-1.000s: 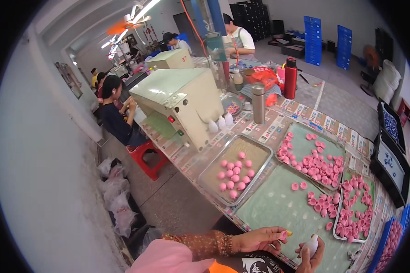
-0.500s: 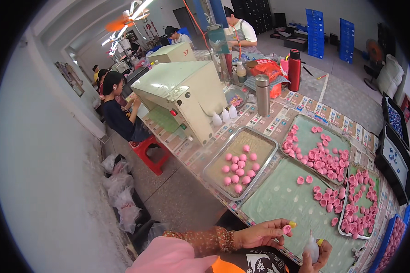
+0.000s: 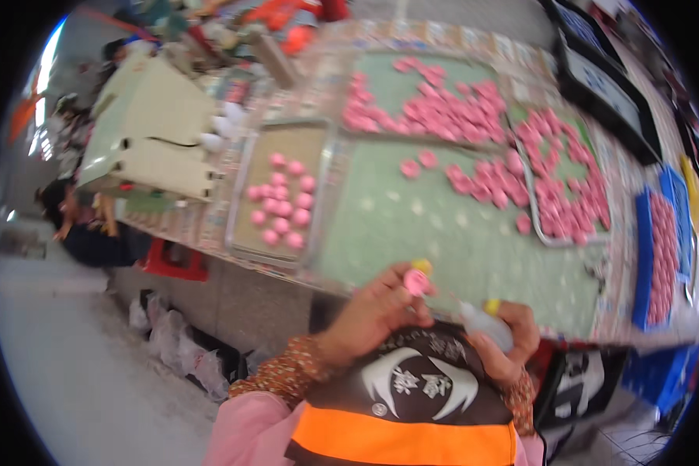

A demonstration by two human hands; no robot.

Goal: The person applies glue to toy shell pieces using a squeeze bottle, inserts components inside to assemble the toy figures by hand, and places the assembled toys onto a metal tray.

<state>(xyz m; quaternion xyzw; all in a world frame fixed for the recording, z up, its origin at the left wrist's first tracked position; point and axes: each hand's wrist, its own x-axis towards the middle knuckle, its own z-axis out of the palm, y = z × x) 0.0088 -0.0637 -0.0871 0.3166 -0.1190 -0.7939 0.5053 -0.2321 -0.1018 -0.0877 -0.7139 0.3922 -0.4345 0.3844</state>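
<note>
In my left hand (image 3: 369, 318) a small pink hollow half-shell (image 3: 416, 283) is pinched between the fingertips, its open side showing. My right hand (image 3: 514, 335) is wrapped round a translucent squeeze bottle (image 3: 487, 326), whose thin nozzle points toward the shell without a clear contact; motion blurs the tip. Each hand wears a yellow fingertip cover. Both hands are over the near edge of a green work surface (image 3: 396, 225). Loose pink half-shells (image 3: 489, 182) lie on it farther off. To the left, several round pink balls (image 3: 282, 207) sit in a metal tray (image 3: 276, 141).
Two more trays of pink shells stand at the back (image 3: 377, 74) and right (image 3: 537, 221). A beige box (image 3: 155, 116) and white bottles (image 3: 225, 126) are at the left. Black trays (image 3: 606, 97) and a blue crate (image 3: 643, 256) line the right. Beyond the box sits a person (image 3: 93, 241).
The view has swung down and to the right, so the table appears farther left. Both hands show nearer the picture's middle, still holding the shell and bottle, with the nozzle turned toward the shell.
</note>
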